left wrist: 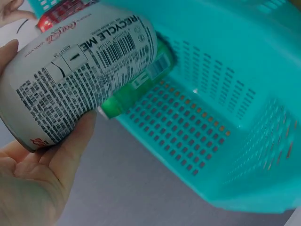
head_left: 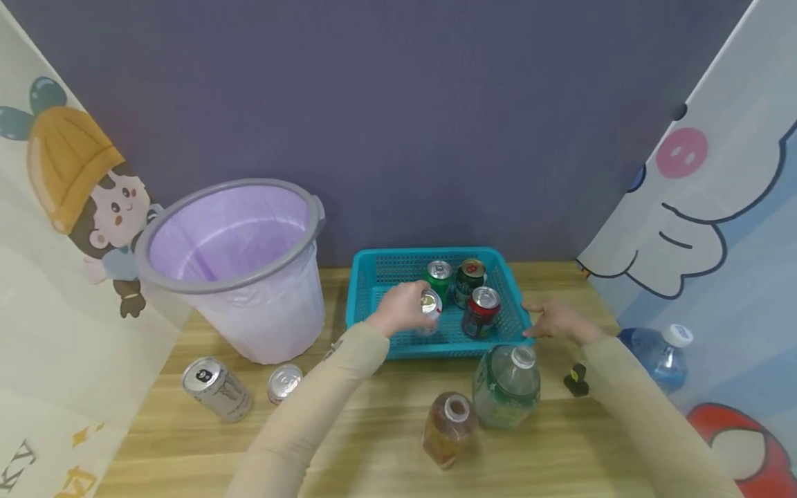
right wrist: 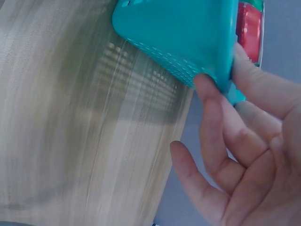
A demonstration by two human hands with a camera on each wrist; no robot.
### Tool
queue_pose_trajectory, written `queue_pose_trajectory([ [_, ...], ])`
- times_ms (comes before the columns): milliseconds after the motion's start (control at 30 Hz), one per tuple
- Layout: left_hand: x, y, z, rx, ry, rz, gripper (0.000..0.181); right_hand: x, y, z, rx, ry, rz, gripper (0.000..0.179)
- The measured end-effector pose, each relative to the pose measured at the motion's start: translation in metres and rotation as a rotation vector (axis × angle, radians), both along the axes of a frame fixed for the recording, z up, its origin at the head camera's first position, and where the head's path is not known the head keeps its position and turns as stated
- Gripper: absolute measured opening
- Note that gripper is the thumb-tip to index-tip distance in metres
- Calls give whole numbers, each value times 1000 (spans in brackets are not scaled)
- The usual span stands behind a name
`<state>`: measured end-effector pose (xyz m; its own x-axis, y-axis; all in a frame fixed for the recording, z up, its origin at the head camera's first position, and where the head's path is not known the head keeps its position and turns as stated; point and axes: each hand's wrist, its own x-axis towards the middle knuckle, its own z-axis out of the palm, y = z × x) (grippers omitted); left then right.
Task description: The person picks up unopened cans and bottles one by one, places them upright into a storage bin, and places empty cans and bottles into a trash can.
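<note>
In the head view my left hand (head_left: 403, 308) grips a white soda can (left wrist: 80, 70) by its upper part, inside the teal basket (head_left: 373, 346). The left wrist view shows the can's barcode and "RECYCLE ME" print. Around it in the basket stand a green can (head_left: 439, 278), a dark green can (head_left: 468, 282) and a dark can with a red upper band (head_left: 481, 315). My right hand (head_left: 557, 321) pinches the basket's right rim between thumb and fingers, as the right wrist view (right wrist: 249, 132) also shows.
Left of the basket stands a lined bin (head_left: 274, 304) with a grey rim. A grey-white can (head_left: 218, 391) and another can (head_left: 285, 382) stand before it. In front are an amber bottle (head_left: 448, 432) and a green-labelled bottle (head_left: 507, 387). A blue bottle (head_left: 663, 360) and small black object (head_left: 576, 380) are at right.
</note>
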<state>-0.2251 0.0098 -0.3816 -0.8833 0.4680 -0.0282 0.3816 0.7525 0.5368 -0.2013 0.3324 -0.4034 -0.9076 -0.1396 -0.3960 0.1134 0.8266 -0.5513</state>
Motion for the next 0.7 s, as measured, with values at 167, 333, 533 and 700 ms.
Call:
queue_pose_trajectory([
  [167,-4,7,-10,-21,15,14,65,0,1,-4,-11,18,-6,74],
  [333,-6,15,-22,-72,36,5,66,-2,1,-4,10,6,-13,73],
  [533,-4,21,-35,-72,34,-14,66,-2,0,-2,30,3,0,74],
  [700,-6,24,-42,-34,30,-4,68,-3,0,-3,39,1,19,75],
])
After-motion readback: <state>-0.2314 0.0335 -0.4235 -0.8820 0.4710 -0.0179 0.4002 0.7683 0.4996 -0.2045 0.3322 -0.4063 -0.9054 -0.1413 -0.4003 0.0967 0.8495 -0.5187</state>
